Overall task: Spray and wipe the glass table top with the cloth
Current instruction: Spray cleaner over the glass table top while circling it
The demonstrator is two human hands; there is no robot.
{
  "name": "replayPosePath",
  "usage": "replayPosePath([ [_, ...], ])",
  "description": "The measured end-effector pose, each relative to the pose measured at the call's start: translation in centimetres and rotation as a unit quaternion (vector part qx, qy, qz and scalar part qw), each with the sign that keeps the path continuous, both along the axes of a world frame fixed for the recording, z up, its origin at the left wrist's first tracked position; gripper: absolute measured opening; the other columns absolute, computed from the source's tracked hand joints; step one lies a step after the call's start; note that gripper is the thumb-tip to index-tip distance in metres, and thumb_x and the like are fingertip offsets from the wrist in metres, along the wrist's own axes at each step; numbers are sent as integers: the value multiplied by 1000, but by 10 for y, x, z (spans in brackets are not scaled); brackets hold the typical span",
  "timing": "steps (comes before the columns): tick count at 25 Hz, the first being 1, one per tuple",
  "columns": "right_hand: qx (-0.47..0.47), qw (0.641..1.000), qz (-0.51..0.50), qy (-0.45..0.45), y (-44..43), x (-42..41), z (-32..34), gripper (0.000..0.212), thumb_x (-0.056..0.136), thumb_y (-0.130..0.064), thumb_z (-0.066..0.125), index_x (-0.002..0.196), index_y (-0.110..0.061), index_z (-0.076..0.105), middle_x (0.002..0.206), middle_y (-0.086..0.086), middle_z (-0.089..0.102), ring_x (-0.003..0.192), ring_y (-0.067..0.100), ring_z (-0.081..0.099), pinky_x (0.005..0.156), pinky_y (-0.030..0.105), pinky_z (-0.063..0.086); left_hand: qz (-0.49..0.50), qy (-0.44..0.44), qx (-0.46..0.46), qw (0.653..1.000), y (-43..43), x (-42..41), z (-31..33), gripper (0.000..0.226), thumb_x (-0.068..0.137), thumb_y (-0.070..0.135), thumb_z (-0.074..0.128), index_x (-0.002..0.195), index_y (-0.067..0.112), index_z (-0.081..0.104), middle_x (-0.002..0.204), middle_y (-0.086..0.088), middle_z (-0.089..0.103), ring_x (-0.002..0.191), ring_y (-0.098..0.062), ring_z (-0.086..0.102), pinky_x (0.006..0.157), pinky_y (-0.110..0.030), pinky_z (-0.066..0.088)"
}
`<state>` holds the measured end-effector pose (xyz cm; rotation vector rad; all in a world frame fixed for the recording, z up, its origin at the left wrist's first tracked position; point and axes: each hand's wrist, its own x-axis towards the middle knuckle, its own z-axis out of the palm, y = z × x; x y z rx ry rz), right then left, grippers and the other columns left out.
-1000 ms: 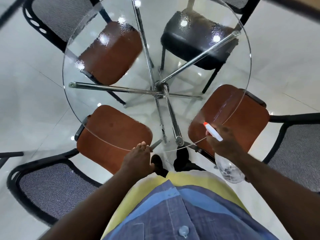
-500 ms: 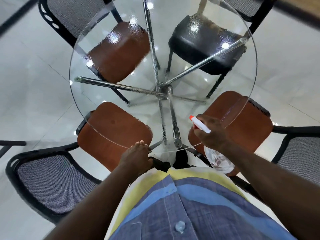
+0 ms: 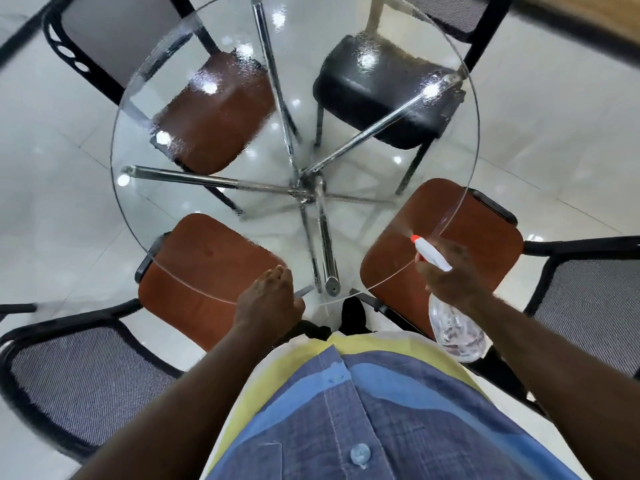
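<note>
- The right hand point(image 3: 450, 277) grips a clear plastic spray bottle point(image 3: 455, 329), its orange nozzle over the round glass table top's point(image 3: 475, 140) near-right rim.
- The left hand point(image 3: 268, 299) rests on the near rim; whether it clasps the rim is unclear.
- The bottle has moved rightward, toward the rim.

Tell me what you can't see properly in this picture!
All in the head view:
- The cloth: none shows; the back of the left hand hides whatever lies under its palm.
- The trigger of the spray bottle: covered by the right hand.
- The glass table top: its far rim is cut off by the picture's top edge.
- The black chair: its backrest is mostly cut off by the same edge.
</note>
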<state>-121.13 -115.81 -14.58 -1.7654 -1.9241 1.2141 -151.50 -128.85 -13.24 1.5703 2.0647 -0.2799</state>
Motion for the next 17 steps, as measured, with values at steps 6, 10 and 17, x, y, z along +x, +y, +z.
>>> replayPosePath([
  [6, -20, 998, -47, 25, 8, 25, 3, 15, 90, -3, 69, 90, -18, 68, 81, 8, 69, 69, 37, 71, 54, 48, 64, -66, -29, 12, 997, 38, 15, 2, 39, 89, 46, 62, 114, 17, 52, 122, -2, 57, 117, -26, 57, 89, -42, 55],
  [10, -27, 995, -93, 11, 35, 27, 5, 22, 92, -26, 68, 112, -17, 71, 98, 15, 70, 81, 38, 72, 73, 51, 66, -63, -24, 7, 998, 64, 11, 10, 56, 90, 49, 61, 135, 18, 50, 147, -1, 51, 133, -25, 54, 96, -44, 55],
  [17, -6, 997, -78, 27, 98, 4, 34, 24, 93, -10, 73, 113, -22, 70, 103, 10, 70, 66, 21, 72, 51, 31, 60, -37, -34, 35, 998, 99, 0, 27, 70, 95, 43, 64, 154, 11, 42, 160, -7, 44, 146, -26, 42, 117, -41, 40],
])
